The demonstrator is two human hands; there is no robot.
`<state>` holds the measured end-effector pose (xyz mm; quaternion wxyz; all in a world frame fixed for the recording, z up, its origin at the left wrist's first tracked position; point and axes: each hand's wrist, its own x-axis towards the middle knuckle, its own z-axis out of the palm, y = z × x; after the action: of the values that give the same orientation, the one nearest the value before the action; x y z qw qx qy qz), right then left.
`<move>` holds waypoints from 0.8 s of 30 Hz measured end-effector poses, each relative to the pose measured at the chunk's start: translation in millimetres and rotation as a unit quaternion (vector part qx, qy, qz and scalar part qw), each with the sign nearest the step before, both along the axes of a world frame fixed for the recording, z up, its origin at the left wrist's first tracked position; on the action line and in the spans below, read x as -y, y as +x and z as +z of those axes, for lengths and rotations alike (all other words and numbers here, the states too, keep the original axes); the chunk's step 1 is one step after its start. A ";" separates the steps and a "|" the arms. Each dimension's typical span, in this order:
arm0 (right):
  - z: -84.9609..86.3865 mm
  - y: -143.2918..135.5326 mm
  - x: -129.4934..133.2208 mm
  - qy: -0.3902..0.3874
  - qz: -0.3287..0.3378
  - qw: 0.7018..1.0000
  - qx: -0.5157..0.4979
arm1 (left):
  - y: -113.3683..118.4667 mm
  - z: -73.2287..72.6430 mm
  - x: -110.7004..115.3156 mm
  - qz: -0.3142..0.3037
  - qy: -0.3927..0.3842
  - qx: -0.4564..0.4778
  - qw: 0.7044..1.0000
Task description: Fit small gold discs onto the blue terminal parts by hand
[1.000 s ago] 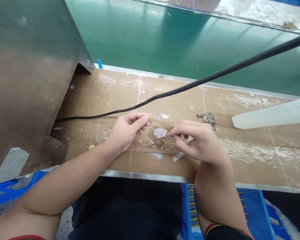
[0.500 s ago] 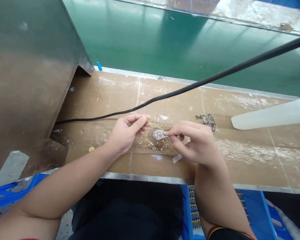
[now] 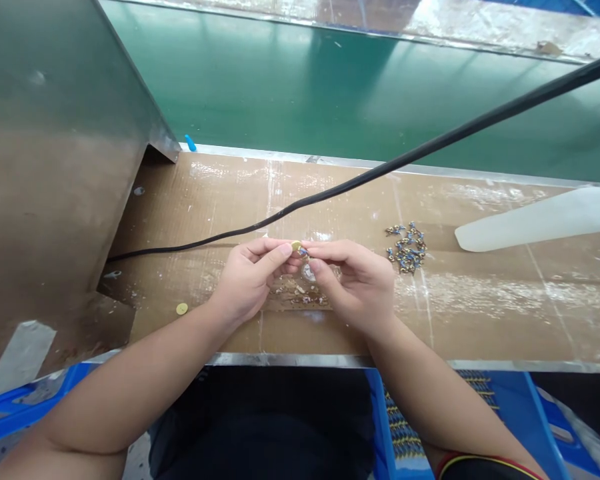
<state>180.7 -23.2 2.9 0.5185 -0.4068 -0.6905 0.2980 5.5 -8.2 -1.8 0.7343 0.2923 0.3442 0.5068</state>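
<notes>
While the left hand (image 3: 245, 277) is pinching a yellow disc (image 3: 296, 246) in a thumb-and-finger grip, the right hand (image 3: 357, 280) is pinching a small blue-and-gold part (image 3: 303, 253) just beside it, both being held above the counter (image 3: 330, 340) about midway between its front and back edges. Under the fingers a white patch (image 3: 309, 272) is showing partly, a pile of similar parts (image 3: 407, 248) is lying to the right, and another yellow disc (image 3: 181, 309) is resting toward the front edge, left of the hands.
</notes>
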 end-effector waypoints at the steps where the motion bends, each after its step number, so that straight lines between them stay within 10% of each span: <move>1: 0.2 -0.3 0.0 0.000 0.000 1.000 -0.002 | 0.2 0.4 0.2 0.000 0.003 -0.002 1.000; 24: -5.5 3.1 -4.7 0.122 -0.037 0.987 0.093 | -1.6 -7.1 6.7 0.042 0.174 -0.171 0.969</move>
<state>183.8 -18.4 -2.6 0.5089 -0.3917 -0.7511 0.1530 4.0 -14.8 -9.0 0.5802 0.4834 0.3828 0.5321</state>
